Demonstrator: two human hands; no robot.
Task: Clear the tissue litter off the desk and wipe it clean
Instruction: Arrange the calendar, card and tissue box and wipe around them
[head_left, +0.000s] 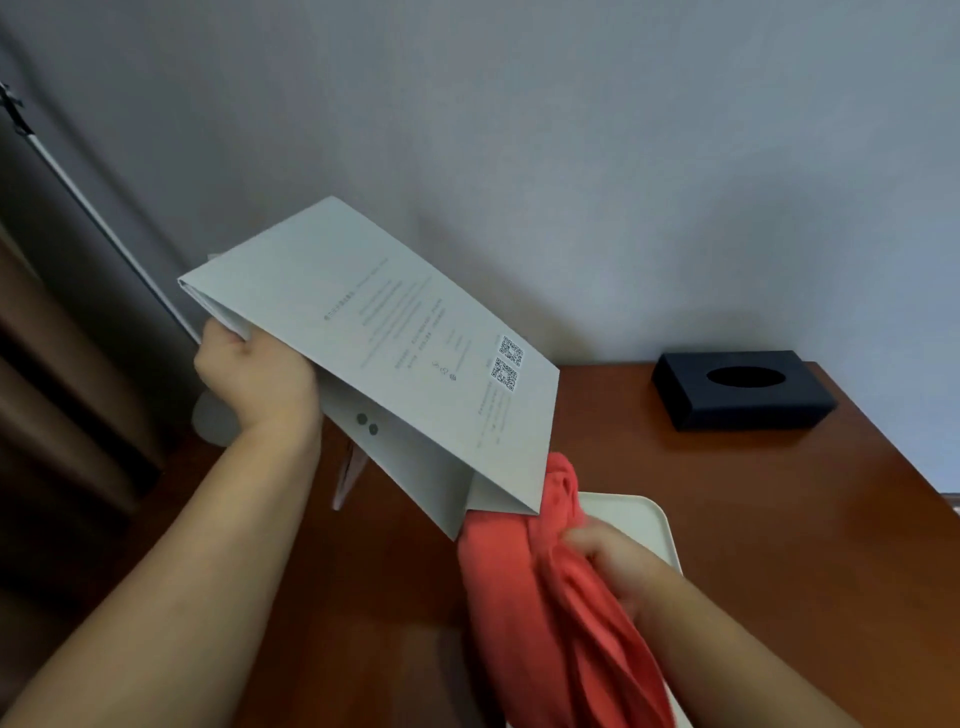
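Left hand holds folder; right hand grips forward-pointing cloth.

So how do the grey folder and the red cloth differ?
The folder is grey, stiff and flat, with print and QR codes; the cloth is red, soft and bunched. The left hand holds the folder tilted above the desk; the right hand holds the cloth lower, near the desk. Both are gripped, one per hand.
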